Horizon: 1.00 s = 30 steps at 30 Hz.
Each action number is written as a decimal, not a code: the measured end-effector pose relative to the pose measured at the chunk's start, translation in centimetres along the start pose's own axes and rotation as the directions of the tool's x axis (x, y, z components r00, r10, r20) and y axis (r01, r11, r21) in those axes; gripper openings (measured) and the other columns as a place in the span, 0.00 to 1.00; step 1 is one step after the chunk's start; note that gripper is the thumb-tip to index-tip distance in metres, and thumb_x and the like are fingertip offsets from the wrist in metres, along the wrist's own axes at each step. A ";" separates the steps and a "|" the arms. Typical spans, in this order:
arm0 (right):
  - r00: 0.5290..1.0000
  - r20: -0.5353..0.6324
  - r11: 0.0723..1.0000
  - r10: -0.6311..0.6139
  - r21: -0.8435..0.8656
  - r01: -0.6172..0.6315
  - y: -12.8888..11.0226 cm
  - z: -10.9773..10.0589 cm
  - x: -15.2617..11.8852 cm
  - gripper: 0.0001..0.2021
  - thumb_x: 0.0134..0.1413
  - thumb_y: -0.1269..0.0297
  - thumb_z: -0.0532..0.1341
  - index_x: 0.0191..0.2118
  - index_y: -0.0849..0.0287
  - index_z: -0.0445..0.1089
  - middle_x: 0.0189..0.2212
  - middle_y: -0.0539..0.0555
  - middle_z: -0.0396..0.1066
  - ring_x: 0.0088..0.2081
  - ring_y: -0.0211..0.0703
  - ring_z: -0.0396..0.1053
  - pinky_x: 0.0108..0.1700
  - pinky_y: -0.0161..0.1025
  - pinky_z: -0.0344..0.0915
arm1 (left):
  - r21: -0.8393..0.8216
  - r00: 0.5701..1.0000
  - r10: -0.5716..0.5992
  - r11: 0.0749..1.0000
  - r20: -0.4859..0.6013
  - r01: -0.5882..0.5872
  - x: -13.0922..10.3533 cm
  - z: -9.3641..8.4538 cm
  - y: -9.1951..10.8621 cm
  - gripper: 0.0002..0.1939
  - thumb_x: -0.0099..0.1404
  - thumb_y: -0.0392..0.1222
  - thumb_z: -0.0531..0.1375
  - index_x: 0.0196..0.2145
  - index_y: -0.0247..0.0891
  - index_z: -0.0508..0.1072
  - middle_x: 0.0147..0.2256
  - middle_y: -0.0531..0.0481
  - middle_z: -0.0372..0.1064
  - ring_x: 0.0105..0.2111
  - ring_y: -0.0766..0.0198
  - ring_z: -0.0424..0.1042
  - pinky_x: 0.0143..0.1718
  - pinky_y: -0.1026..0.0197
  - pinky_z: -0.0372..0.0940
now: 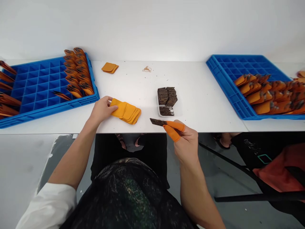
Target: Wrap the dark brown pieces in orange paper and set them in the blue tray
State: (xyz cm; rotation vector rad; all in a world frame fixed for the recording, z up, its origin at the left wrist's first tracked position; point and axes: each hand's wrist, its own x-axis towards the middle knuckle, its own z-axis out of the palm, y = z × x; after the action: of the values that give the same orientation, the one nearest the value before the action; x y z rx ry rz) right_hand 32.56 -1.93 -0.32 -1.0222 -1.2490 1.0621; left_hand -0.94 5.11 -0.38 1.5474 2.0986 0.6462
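Left hand (101, 109) on yellow pouches (129, 112), right hand (187, 140) pinching a dark strip (157, 122).
Here by the desk's (202, 95) front edge, the left thumb and fingers are closed on the left end of the fanned pouches; the right thumb and finger, in orange covers (172, 133), press together on the strip, near a white tray (178, 110) of dark pieces (163, 96).

The left crate (47, 112) and right crate (226, 86) run off my picture's sides, as does the table (197, 105). The right crate's orange packets (264, 98) blur for me. Yellow packets (125, 111) hide part of the left hand (102, 109). I can't identify tiny specks (167, 79) toward the far edge.
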 end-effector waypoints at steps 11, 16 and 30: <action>0.999 0.034 1.000 0.000 0.007 0.000 0.0 1.7 0.1 0.06 0.58 0.64 0.72 0.40 0.44 0.86 0.28 0.47 0.69 0.32 0.37 0.66 0.35 0.38 0.64 | 0.076 0.992 0.084 0.994 -0.099 -0.076 -1.0 0.2 -2.0 0.09 0.61 0.47 0.68 0.30 0.40 0.77 0.32 0.47 0.77 0.34 0.56 0.70 0.37 0.56 0.60; 1.000 -0.015 1.000 0.026 0.002 -0.026 0.1 2.2 0.2 0.05 0.55 0.62 0.74 0.39 0.46 0.86 0.30 0.48 0.73 0.34 0.39 0.68 0.36 0.39 0.66 | -0.612 0.992 -0.049 0.783 0.119 0.112 -1.5 -1.0 -2.9 0.19 0.55 0.55 0.73 0.30 0.37 0.77 0.26 0.50 0.71 0.24 0.67 0.62 0.25 0.63 0.54; 0.935 0.130 0.830 0.329 0.433 -0.352 -2.7 5.9 1.7 0.13 0.39 0.57 0.83 0.31 0.47 0.82 0.30 0.45 0.76 0.26 0.33 0.70 0.24 0.32 0.63 | -0.822 0.991 0.053 0.554 -0.121 -0.130 -6.6 0.0 -2.0 0.14 0.55 0.46 0.78 0.26 0.38 0.79 0.26 0.53 0.71 0.28 0.67 0.68 0.33 0.62 0.65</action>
State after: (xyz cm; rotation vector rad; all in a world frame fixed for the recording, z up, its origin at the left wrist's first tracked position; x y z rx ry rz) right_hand 26.84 -0.75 3.05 -0.8711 -0.8064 1.5793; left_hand -0.64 -1.72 -1.07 1.0484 1.3552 1.5004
